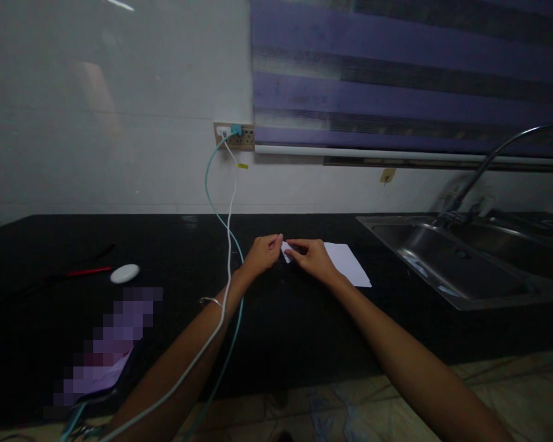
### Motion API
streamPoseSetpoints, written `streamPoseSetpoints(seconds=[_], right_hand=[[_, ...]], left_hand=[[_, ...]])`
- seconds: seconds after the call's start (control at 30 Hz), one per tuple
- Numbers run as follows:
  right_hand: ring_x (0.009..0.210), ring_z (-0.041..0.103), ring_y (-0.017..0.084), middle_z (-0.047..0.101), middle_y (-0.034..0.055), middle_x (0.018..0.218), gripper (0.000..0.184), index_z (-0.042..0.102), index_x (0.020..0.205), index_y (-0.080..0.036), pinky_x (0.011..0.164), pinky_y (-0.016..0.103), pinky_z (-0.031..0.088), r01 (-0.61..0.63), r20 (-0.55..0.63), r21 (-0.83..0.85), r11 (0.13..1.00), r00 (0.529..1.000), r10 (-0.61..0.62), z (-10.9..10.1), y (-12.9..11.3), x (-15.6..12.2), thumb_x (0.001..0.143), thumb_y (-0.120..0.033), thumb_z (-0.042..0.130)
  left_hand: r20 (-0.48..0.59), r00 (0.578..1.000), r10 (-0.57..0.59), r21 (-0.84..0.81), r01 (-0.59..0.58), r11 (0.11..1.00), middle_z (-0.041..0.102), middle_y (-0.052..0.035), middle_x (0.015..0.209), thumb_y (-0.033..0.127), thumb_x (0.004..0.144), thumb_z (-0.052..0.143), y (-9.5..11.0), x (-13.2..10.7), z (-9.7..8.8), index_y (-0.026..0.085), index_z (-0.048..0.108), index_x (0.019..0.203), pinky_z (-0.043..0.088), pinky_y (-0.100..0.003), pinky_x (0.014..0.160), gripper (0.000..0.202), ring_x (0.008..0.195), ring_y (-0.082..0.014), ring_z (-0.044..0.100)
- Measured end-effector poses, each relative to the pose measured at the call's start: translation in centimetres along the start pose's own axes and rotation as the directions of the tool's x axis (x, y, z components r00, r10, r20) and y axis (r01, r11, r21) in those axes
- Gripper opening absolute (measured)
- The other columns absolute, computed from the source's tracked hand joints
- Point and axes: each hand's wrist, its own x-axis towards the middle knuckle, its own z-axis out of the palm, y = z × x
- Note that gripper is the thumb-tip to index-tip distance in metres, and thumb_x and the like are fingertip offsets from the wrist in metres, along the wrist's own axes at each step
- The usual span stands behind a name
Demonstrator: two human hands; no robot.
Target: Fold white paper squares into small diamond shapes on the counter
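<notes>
Paper (350, 261) left of the sink (447, 264) is pinched at one edge by the left hand (262, 253) and right hand (311, 258); folding is judged barely begun.

left hand (262, 255): bare | left wrist: thin silvery metal bangle (212, 301), narrow band, worn loose just behind wrist | left forearm (166, 368): bare up to bottom frame edge | right hand (314, 259): bare | right forearm (410, 362): bare up to frame edge | finer detail lost in dim light
</notes>
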Motion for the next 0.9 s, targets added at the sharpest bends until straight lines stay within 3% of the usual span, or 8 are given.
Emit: streamPoseSetpoints(seconds=[0.2, 0.37, 0.5, 0.57, 0.67, 0.73, 0.9], right_hand=[[0.097, 0.065, 0.026, 0.071, 0.007, 0.103, 0.022, 0.072, 0.1, -0.024, 0.091, 0.044, 0.046, 0.075, -0.034, 0.008, 0.997, 0.997, -0.075, 0.1, -0.1, 0.0, 0.079, -0.028, 0.065], [0.089, 0.059, 0.022, 0.068, 0.0062, 0.091, 0.01, 0.069, 0.086, -0.021, 0.084, 0.037, 0.045, 0.09, -0.036, -0.021, 0.996, 0.995, -0.091, 0.2, -0.1, 0.1, 0.079, -0.023, 0.062], [0.078, 0.055, 0.018, 0.06, 0.0047, 0.086, 0.006, 0.063, 0.08, -0.019, 0.072, 0.031, 0.043, 0.067, -0.115, 0.016, 0.998, 0.991, -0.065, -0.1, -0.1, 0.4, 0.077, -0.022, 0.06], [0.077, 0.053, 0.017, 0.057, 0.0038, 0.086, 0.004, 0.061, 0.077, -0.018, 0.071, 0.029, 0.043, 0.054, -0.117, 0.061, 0.997, 0.992, -0.046, -0.3, 0.0, 0.5, 0.075, -0.021, 0.059], [0.07, 0.052, 0.015, 0.056, 0.001, 0.078, 0.003, 0.057, 0.076, -0.019, 0.066, 0.027, 0.041, -0.001, -0.03, 0.202, 0.979, 1.0, 0.007, -0.3, 0.3, 0.7, 0.075, -0.021, 0.056], [0.064, 0.05, 0.013, 0.054, -0.0013, 0.07, 0.003, 0.056, 0.076, -0.019, 0.062, 0.025, 0.04, -0.043, 0.037, 0.271, 0.961, 0.999, 0.034, -0.2, 0.6, 0.6, 0.075, -0.021, 0.054], [0.059, 0.051, 0.012, 0.055, -0.0026, 0.064, 0.006, 0.056, 0.077, -0.018, 0.059, 0.025, 0.041, -0.108, 0.033, 0.328, 0.938, 0.994, 0.103, 0.0, 0.9, 0.6, 0.074, -0.023, 0.057]], left_hand=[[-0.063, 0.991, 0.116, 0.038, -0.114, 0.993, 0.053, -0.0014, 0.069, 0.034, 0.093, 0.039, 0.0, 0.4, -0.1, 0.017, 0.056, 0.065, 0.036, -0.026, 0.063, 0.037, 0.064, -0.013, 0.048], [-0.002, 0.988, 0.152, -0.155, -0.151, 0.976, 0.066, -0.0061, 0.09, 0.032, 0.093, 0.04, 0.2, 0.3, -0.1, 0.016, 0.068, 0.086, 0.042, -0.029, 0.081, 0.033, 0.087, -0.0168, 0.058], [0.054, 0.998, -0.014, -0.252, 0.027, 0.967, 0.06, -0.0016, 0.065, 0.045, 0.089, 0.046, 0.4, 0.1, -0.3, 0.015, 0.061, 0.063, 0.042, -0.026, 0.065, 0.042, 0.066, -0.0147, 0.055], [0.03, 0.997, -0.064, -0.309, 0.07, 0.948, 0.058, -0.0004, 0.063, 0.047, 0.086, 0.052, 0.7, 0.1, -0.5, 0.015, 0.058, 0.063, 0.041, -0.025, 0.063, 0.04, 0.065, -0.0141, 0.054], [0.013, 1.0, 0.004, -0.412, 0.001, 0.911, 0.065, -0.0035, 0.088, 0.041, 0.086, 0.055, 1.0, 0.3, -0.6, 0.015, 0.063, 0.085, 0.043, -0.027, 0.076, 0.027, 0.084, -0.0156, 0.058], [0.059, 0.997, 0.057, -0.434, -0.026, 0.901, 0.064, -0.0047, 0.096, 0.039, 0.087, 0.052, 1.1, 0.4, -0.5, 0.016, 0.062, 0.094, 0.043, -0.027, 0.08, 0.025, 0.09, -0.0156, 0.057], [0.144, 0.989, 0.03, -0.318, 0.017, 0.948, 0.055, 0.0005, 0.069, 0.044, 0.087, 0.05, 0.5, 0.3, 0.0, 0.015, 0.057, 0.073, 0.04, -0.024, 0.063, 0.032, 0.067, -0.0129, 0.051]])
